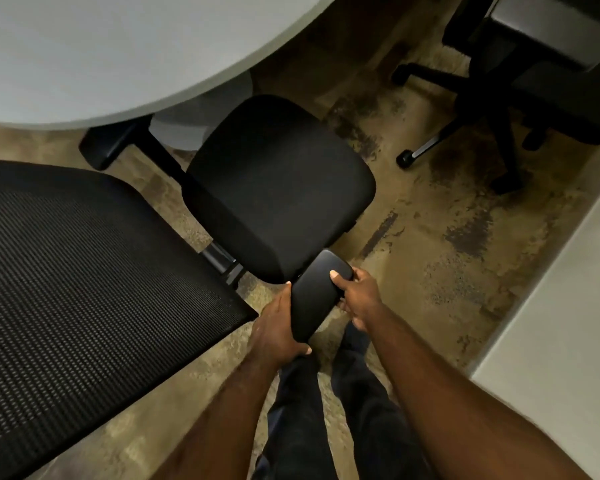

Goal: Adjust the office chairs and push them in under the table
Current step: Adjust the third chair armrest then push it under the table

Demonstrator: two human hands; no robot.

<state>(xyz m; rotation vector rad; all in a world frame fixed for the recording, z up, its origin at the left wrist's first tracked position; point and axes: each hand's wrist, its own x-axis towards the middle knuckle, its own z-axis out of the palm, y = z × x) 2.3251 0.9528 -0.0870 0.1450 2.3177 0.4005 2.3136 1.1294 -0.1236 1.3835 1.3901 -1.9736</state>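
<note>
A black office chair stands below me, its padded seat (278, 188) near the curved edge of the pale grey table (118, 53). Its mesh backrest (84, 271) fills the left of the view. The near armrest pad (314, 296) lies between my hands. My left hand (278, 330) grips the pad's near end and left side. My right hand (355, 299) grips its far right side, thumb on top. The far armrest (108, 143) sits under the table edge.
A second black office chair (551, 74) with a wheeled base (406, 157) stands at the upper right. A pale wall or cabinet (568, 323) runs along the right. My legs (326, 410) stand on the worn brown floor (447, 237).
</note>
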